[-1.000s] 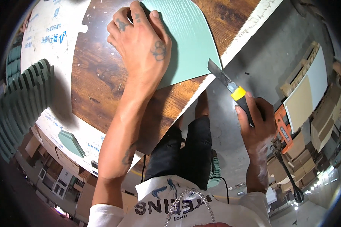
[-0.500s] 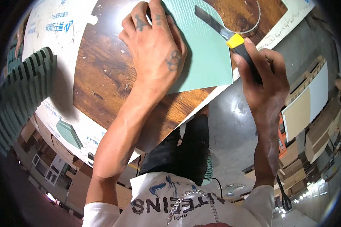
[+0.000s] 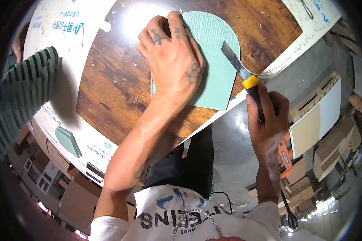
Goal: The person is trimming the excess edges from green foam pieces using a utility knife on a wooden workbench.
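A pale green panel [image 3: 215,76] with a rounded top and a straight lower edge lies on the wood-grain board. My left hand [image 3: 173,60] is closed over the panel's left part, its fingers curled and their tips hidden. In my right hand [image 3: 267,120] is a utility knife [image 3: 251,82] with a black handle, a yellow collar and a long dark blade. The blade points up and left and overlaps the panel's right side in view; whether it touches is unclear. A thin pale strip [image 3: 271,75] curves beside the yellow collar.
Under the panel is a wood-grain board [image 3: 108,88] on a white printed table [image 3: 64,44]. A tall stack of green panels [image 3: 26,92] stands at the left, with a few smaller green pieces [image 3: 67,140] nearer. Cardboard boxes [image 3: 334,148] and an orange tool [image 3: 284,156] are at the right.
The green panel has turned on the board, its lower right corner now lower and further left. My right hand and the knife have moved down and left; the thin strip also sits lower.
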Motion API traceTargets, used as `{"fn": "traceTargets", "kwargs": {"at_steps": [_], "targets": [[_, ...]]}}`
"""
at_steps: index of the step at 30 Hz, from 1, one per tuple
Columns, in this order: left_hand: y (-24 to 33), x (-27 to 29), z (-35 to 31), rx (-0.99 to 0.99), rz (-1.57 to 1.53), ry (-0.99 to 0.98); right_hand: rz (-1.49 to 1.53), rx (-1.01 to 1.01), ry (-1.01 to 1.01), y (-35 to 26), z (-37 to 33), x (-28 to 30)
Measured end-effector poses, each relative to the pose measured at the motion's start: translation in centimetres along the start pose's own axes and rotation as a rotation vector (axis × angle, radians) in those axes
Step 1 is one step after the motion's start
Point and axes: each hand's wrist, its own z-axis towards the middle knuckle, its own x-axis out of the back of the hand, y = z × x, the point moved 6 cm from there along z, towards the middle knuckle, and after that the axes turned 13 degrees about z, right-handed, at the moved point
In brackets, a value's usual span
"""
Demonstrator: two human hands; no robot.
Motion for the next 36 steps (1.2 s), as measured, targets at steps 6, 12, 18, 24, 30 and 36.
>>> {"fn": "traceTargets", "kwargs": {"at_steps": [6, 12, 18, 24, 30, 36], "targets": [[-0.6, 0.0, 0.0, -0.076, 0.012, 0.010, 0.035, 0.064, -0.049, 1.3, 3.4, -0.8], [-0.1, 1.2, 3.4, -0.273, -0.186, 0.077, 0.132, 0.237, 0.003, 2.5, 7.1, -0.4], [0.2, 0.5, 5.0, -0.122, 0.035, 0.046, 0.068, -0.020, -0.117, 1.7, 1.3, 1.3], [-1.2, 0.2, 2.2, 0.009, 0.008, 0.184, 0.099, -0.133, -0.086, 0.7, 1.3, 0.6], [-0.7, 0.3, 2.2, -0.034, 0.026, 0.146, 0.008, -0.039, -0.131, 1.3, 4.3, 0.2], [0.0, 1.0, 3.9, -0.015, 0.072, -0.046, 0.362, 0.151, -0.157, 4.1, 11.0, -0.8]]}}
